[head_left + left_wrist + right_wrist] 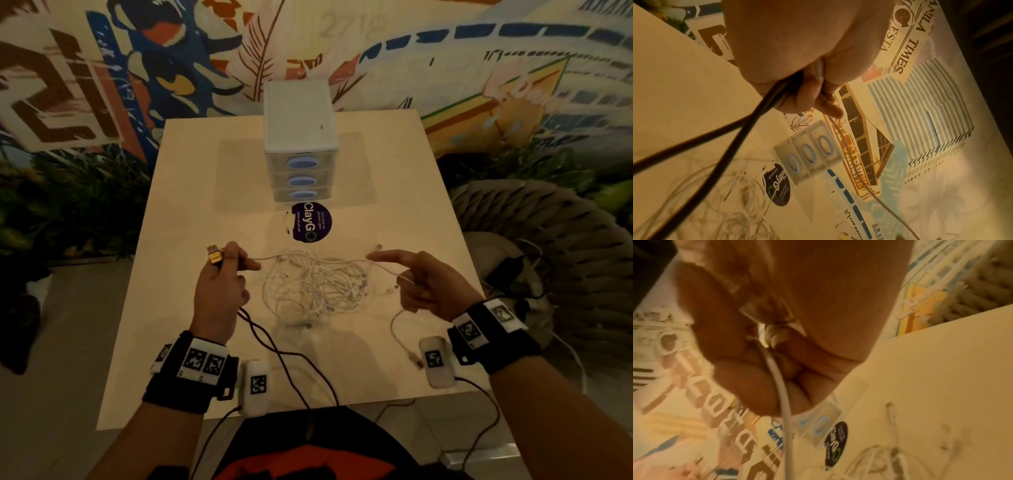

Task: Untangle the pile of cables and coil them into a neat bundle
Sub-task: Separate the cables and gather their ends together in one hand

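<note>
The tangled pile of thin white cables (317,287) lies in the middle of the pale wooden table (394,164), between the two hands. The step in hand seems to be the untangling: one white strand (274,256) is stretched above the pile from hand to hand. The left hand (219,284) has its fingers curled around a yellow-and-metal plug (215,255), a doubled dark cable (731,138) and the end of this strand. The right hand (421,281) pinches the white strand with the lower fingers, while its forefinger stays straight. I judge that the next move calls for drawing this strand free from the loops without making a knot tighter.

Behind the pile, a round dark sticker (311,222) reads "ClayGo". Behind it stands a small white plastic drawer box (299,137) with blue oval handles. On the painted wall (906,53) one can read "TIMES".
</note>
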`<control>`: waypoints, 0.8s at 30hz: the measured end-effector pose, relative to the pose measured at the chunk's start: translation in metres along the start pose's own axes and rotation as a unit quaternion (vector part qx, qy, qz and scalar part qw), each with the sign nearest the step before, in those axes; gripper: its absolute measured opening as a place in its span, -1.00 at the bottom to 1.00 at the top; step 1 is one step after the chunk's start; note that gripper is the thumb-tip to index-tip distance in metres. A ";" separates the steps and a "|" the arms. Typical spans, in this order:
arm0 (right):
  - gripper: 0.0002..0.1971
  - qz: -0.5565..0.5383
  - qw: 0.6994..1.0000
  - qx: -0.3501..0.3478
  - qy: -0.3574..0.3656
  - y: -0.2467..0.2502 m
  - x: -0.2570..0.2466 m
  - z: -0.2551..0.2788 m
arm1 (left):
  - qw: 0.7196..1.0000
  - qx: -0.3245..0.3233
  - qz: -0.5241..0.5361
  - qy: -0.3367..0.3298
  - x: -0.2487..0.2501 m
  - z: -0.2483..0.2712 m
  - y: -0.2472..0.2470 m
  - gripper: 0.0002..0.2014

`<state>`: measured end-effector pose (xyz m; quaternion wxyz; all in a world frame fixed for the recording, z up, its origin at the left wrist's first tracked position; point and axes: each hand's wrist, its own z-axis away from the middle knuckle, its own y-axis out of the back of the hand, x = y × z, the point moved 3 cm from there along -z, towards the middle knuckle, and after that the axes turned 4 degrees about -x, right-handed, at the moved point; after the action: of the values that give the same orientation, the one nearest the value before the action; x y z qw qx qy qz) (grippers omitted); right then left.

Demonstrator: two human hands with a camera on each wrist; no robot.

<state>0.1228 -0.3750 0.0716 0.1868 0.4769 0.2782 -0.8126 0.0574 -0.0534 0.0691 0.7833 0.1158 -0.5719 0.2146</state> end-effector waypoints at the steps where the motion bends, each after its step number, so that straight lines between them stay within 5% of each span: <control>1: -0.63 0.042 0.999 0.014 0.014 0.009 0.004 0.005 | 1.000 0.005 0.003 -0.005 0.001 0.001 0.003 -0.68; 4: -0.84 0.290 0.955 0.062 0.022 0.028 0.014 0.016 | 1.000 0.010 0.004 -0.010 0.003 0.004 0.009 -0.68; 10: -0.62 0.578 0.762 0.284 0.066 0.056 0.033 0.023 | 0.998 -0.060 -0.027 -0.012 0.010 0.009 0.008 -0.63; 13: -0.66 0.478 0.817 0.321 -0.019 0.057 0.028 0.018 | 0.987 -0.129 -0.093 0.008 0.011 0.017 0.001 -0.62; 15: -0.71 0.417 0.846 0.333 -0.003 0.054 0.023 0.015 | 0.963 -0.213 -0.159 0.033 0.011 0.025 -0.008 -0.62; 17: -0.77 0.412 0.846 0.335 0.035 0.052 0.018 0.010 | 0.916 -0.303 -0.261 0.038 0.011 0.034 -0.016 -0.65; 20: -0.40 0.400 0.861 0.294 0.109 0.042 0.010 -0.002 | 0.827 -0.429 -0.361 0.041 0.005 0.042 -0.023 -0.88; 22: -0.28 0.357 0.878 0.276 0.162 0.030 0.001 -0.007 | 0.777 -0.471 -0.414 0.052 0.000 0.046 -0.024 -0.67; 24: -0.28 0.293 0.896 0.261 0.206 0.020 -0.008 -0.009 | 0.758 -0.468 -0.451 0.058 -0.003 0.046 -0.022 -0.43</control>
<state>0.1444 -0.3841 0.0697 0.2239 0.7251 -0.0641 -0.6481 0.0282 -0.0929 0.0827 0.7779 -0.0333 -0.4363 -0.4511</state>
